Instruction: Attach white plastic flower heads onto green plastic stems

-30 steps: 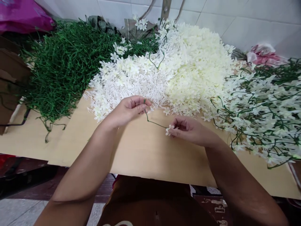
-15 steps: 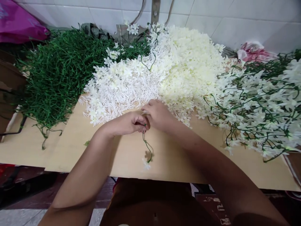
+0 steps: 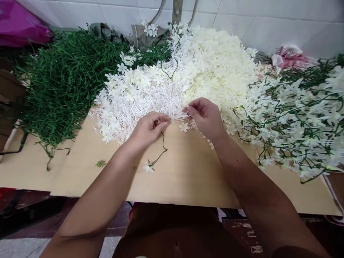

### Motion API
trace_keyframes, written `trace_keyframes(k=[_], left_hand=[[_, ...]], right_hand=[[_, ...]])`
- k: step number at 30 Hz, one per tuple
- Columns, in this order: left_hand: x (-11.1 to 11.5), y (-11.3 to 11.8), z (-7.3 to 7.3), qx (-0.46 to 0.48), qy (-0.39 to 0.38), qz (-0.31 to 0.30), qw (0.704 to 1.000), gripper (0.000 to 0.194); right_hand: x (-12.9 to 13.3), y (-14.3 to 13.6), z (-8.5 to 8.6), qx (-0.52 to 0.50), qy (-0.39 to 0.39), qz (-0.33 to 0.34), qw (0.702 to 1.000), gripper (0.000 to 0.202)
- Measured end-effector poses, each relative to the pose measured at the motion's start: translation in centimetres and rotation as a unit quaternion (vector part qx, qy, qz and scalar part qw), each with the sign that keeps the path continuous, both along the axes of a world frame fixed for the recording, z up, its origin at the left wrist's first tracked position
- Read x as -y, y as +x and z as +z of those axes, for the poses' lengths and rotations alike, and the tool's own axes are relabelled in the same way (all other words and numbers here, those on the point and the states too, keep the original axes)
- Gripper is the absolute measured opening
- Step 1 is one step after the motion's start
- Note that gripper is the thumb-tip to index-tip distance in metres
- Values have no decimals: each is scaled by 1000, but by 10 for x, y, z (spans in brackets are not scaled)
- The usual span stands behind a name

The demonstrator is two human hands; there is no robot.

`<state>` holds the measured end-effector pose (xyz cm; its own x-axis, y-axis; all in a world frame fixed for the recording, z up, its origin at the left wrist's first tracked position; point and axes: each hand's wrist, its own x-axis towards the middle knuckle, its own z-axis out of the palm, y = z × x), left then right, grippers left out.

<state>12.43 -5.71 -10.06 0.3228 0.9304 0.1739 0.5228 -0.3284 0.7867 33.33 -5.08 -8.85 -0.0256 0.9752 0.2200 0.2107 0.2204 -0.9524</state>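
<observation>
My left hand (image 3: 152, 127) pinches a green stem (image 3: 164, 147) at the front edge of the white flower pile. From its fingers the stem hangs down in a curve, with a white flower (image 3: 148, 166) at its lower end. To the right, apart from it, my right hand (image 3: 202, 114) has thumb and forefinger pressed together at the edge of the white pile; whatever is between the fingertips is too small to make out. A single white blossom (image 3: 184, 127) lies between the hands on the wooden board (image 3: 174, 179).
Green stems (image 3: 67, 79) are heaped at the left, loose white and cream flowers (image 3: 220, 64) at the middle back. Flowers on green stems (image 3: 301, 125) spread over the right. Behind are a magenta bag (image 3: 24, 27), a pink and white cloth (image 3: 291, 57) and a tiled wall.
The hands have moved apart: my right hand went right and up to the flower pile, my left hand slightly left and up. The stem's hanging flower swung left.
</observation>
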Motion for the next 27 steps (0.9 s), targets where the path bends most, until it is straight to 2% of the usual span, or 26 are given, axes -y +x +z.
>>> trace_keyframes(k=[2,5,10,15,21,23,27], left_hand=[[2,11,-3,-21,57,29,998,17],[6,31,-8,-87,111,-14,990,19],[5,54,-18,-196,155,-47,967,30],[-4,52,-16,-205,153,-26,966,22],[-8,40,-10,-159,188,63,967,25],[-4,44,-10,-165,193,52,966,27],[4,57,-16,-213,178,-14,961,19]], right_hand=[[2,8,-3,-45,-33,-8,998,19],[4,17,-7,-73,-60,-15,995,22],[6,24,-6,-43,-11,-24,999,12],[12,20,-5,6,0,-7,1000,4],[15,15,-7,61,-21,1,998,5],[15,16,-7,81,-12,1,997,5],[16,20,-3,111,4,0,994,4]])
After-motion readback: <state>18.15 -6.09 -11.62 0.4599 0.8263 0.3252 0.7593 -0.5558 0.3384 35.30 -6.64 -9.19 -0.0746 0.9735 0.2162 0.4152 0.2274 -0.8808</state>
